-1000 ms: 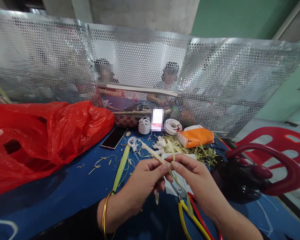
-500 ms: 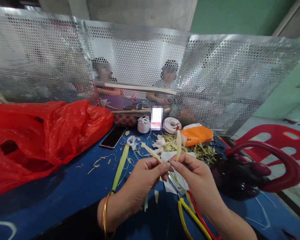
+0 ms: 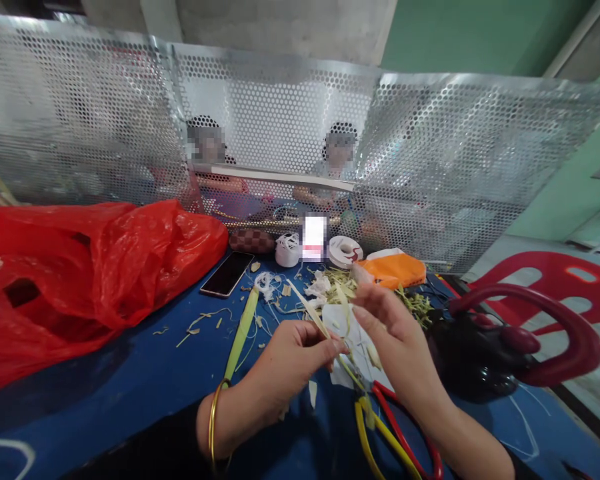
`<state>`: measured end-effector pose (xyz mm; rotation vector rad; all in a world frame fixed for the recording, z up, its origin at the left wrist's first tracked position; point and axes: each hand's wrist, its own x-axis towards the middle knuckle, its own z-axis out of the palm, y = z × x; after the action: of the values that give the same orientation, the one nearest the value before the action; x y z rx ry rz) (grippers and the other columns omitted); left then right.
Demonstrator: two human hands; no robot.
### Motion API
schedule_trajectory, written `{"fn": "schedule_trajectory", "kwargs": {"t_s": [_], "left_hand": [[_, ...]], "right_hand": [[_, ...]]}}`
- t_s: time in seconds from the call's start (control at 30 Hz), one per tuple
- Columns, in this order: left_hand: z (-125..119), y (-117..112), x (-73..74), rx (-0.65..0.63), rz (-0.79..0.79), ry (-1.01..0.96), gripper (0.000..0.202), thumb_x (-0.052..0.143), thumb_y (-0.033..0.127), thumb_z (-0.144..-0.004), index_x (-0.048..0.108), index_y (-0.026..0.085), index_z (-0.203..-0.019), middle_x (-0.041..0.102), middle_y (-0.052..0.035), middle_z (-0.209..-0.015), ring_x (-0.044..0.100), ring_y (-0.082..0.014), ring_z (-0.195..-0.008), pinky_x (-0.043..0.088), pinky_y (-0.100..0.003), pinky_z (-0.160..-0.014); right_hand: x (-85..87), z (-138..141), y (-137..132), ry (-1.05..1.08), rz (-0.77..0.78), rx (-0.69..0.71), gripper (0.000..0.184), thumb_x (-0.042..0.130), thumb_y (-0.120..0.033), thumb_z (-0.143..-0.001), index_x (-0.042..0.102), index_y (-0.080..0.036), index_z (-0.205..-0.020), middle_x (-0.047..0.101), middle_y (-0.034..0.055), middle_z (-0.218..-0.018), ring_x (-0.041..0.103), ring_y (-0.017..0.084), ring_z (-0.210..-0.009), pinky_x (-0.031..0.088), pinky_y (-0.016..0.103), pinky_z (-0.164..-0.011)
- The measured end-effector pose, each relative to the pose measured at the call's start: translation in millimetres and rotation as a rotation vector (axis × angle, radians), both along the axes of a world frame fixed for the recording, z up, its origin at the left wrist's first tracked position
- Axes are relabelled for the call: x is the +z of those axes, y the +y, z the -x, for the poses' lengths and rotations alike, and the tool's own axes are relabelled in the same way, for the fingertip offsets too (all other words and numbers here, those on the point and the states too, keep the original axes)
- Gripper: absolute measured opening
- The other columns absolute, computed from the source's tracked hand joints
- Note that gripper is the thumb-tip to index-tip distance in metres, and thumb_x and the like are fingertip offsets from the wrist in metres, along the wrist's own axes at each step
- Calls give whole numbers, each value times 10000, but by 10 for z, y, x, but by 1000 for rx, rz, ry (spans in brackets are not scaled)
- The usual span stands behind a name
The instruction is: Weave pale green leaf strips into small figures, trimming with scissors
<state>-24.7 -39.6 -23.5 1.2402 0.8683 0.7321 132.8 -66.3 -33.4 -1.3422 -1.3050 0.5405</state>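
Note:
My left hand (image 3: 300, 350) is closed, thumb against forefinger, on a pale leaf strip (image 3: 307, 305) that slants up and left. A second, greenish leaf piece (image 3: 343, 303) rises near those fingertips; whether they grip it too is unclear. My right hand (image 3: 393, 327) is a little to the right, fingers apart and holding nothing I can see. Below it on the blue table lie scissors (image 3: 387, 433) with red and yellow handles, their blades partly hidden by leaf strips. White paper (image 3: 340, 377) lies under the work.
A long green leaf (image 3: 243, 330) and a phone (image 3: 227, 274) lie to the left, beside a red plastic bag (image 3: 105, 267). Dry leaf scraps (image 3: 415, 307), a white ribbon spool (image 3: 345, 252) and an orange packet (image 3: 393, 269) are behind. A dark kettle (image 3: 475, 360) stands right.
My right hand has let go and moved up and right, its fingers opening. My left hand stays nearly in place with the strip.

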Motion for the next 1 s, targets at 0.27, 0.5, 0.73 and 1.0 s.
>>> {"fn": "schedule_trajectory", "kwargs": {"t_s": [0.27, 0.5, 0.73, 1.0], "left_hand": [[-6, -30, -122, -164, -172, 177, 242, 545, 236, -737, 602, 167, -512, 479, 27, -487, 379, -102, -492, 284, -238, -517], [-15, -21, -163, -251, -140, 175, 216, 571, 298, -727, 639, 136, -602, 434, 47, -514, 352, -92, -510, 272, -234, -512], [6, 5, -176, -319, -162, 179, 205, 581, 240, -719, 598, 143, -538, 448, 52, -491, 354, -81, -490, 269, -237, -505], [46, 87, 3, -54, 78, 23, 350, 594, 473, -783, 716, 145, -757, 641, -10, -631, 469, -83, -513, 312, -207, -523]], "right_hand": [[101, 33, -52, -362, 5, 212, 79, 639, -263, -811, 694, -209, -792, 690, 49, -859, 625, 230, -877, 467, 378, -810], [60, 104, -60, -124, 180, 203, 103, 619, -244, -771, 611, -188, -684, 615, -9, -698, 569, 158, -693, 427, 266, -656], [-30, 150, -65, -133, 53, 221, 122, 604, -195, -786, 587, -194, -665, 613, -5, -704, 578, 159, -695, 430, 274, -664], [138, -69, -88, -404, -282, -6, 111, 541, -236, -900, 648, -214, -887, 662, 50, -939, 592, 211, -948, 421, 352, -861]]}}
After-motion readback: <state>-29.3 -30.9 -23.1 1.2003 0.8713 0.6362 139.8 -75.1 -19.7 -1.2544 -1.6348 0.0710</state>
